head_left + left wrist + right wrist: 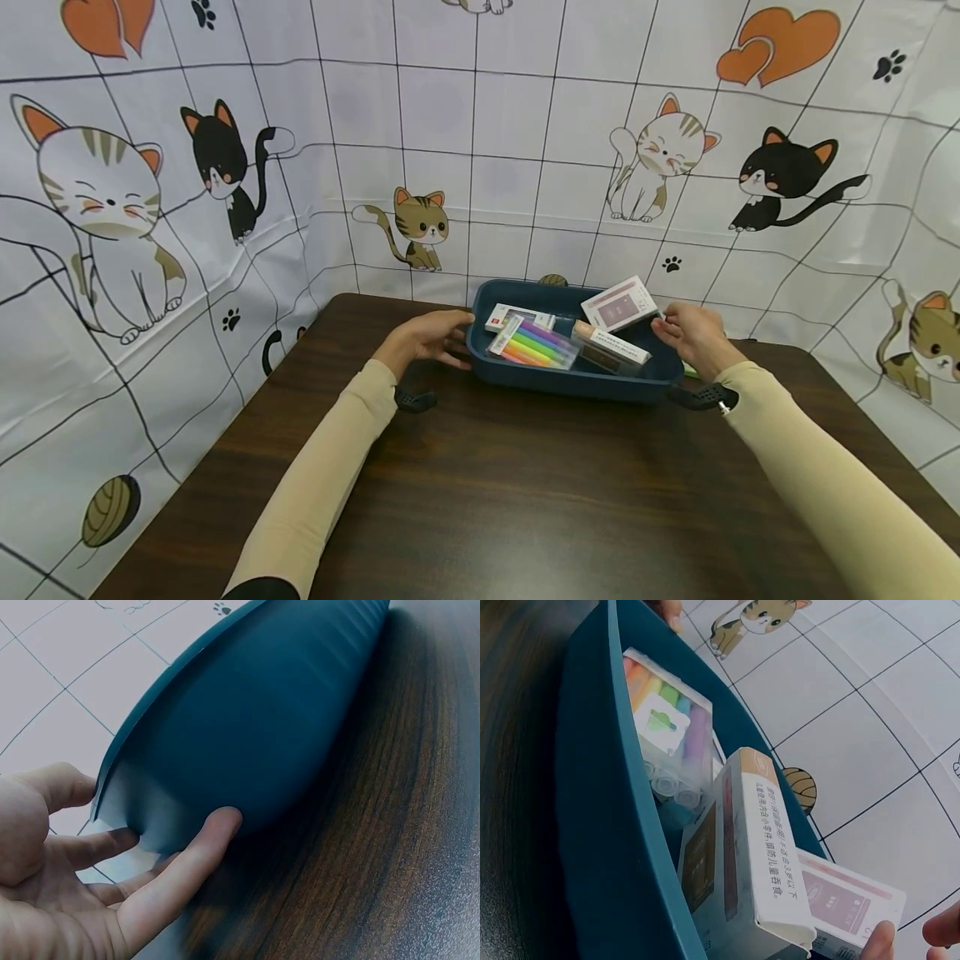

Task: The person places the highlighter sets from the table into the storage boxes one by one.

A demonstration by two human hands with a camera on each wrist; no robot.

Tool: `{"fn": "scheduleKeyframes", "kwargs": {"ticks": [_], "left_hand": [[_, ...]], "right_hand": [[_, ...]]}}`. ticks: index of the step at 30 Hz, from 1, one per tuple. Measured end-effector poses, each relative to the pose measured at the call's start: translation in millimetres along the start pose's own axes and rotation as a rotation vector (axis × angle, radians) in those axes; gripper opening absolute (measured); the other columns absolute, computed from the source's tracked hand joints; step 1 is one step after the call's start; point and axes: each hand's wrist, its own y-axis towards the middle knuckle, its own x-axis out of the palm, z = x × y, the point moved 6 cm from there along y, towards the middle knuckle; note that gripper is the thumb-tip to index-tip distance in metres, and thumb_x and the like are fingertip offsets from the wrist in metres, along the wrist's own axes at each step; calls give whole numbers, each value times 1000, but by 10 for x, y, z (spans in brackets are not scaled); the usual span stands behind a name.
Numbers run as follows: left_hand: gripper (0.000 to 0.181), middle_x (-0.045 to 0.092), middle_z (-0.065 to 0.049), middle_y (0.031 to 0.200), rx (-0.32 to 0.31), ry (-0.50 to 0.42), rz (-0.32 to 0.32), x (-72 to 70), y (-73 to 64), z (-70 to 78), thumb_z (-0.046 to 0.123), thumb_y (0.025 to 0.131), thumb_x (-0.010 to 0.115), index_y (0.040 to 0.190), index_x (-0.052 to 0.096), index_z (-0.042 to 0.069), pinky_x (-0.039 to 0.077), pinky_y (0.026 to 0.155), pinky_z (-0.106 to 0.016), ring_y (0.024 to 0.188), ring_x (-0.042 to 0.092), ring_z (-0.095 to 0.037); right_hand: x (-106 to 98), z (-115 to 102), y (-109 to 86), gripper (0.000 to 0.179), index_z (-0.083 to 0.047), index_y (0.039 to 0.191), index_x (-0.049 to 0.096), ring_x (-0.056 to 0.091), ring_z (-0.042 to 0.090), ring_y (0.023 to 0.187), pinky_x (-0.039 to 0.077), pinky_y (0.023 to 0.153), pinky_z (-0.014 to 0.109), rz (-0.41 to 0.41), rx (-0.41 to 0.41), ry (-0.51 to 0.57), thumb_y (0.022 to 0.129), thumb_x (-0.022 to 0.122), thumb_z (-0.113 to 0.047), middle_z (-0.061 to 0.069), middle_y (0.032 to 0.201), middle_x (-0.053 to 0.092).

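A dark blue bin (570,383) stands at the far side of the table. My left hand (433,337) is at its left end; in the left wrist view the thumb meets the rim and the spread fingers touch the outer wall. Over the right end is my right hand (693,329), one fingertip at the corner of a white box with a pinkish panel (621,305), which leans towards the back rim. Thumb and finger stand apart in the right wrist view. Inside the bin lie a clear pack of coloured markers (534,343), a tall white-and-beige box (769,832) and another small white pack (498,315).
The brown wooden table (525,483) extends in front of the bin. A white cat-print sheet (517,183) hangs close behind it and along both sides. Something small and green (691,371) shows beside the bin's right end.
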Motion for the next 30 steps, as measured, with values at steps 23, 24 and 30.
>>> {"fn": "scheduleKeyframes", "kwargs": {"ticks": [23,24,30], "left_hand": [[49,54,-29,134,13,2,3,-26,3,35,30,109,50,150,43,4,57,83,-58,115,60,-42],[49,54,-29,133,14,0,-1,-27,7,30,30,109,50,150,43,4,57,84,-58,115,61,-42],[49,55,-28,130,13,-9,-6,-28,18,-5,30,109,50,150,43,4,57,84,-58,114,61,-42]], "right_hand": [[23,-230,99,69,7,158,17,38,35,131,39,112,38,-285,-195,-545,109,43,-34,27,157,21],[24,-238,109,69,8,158,19,38,35,130,39,112,40,-291,-218,-588,109,43,-35,26,156,23],[78,-267,123,77,0,162,14,22,49,145,25,117,57,-332,-322,-826,106,51,-38,27,164,12]]}}
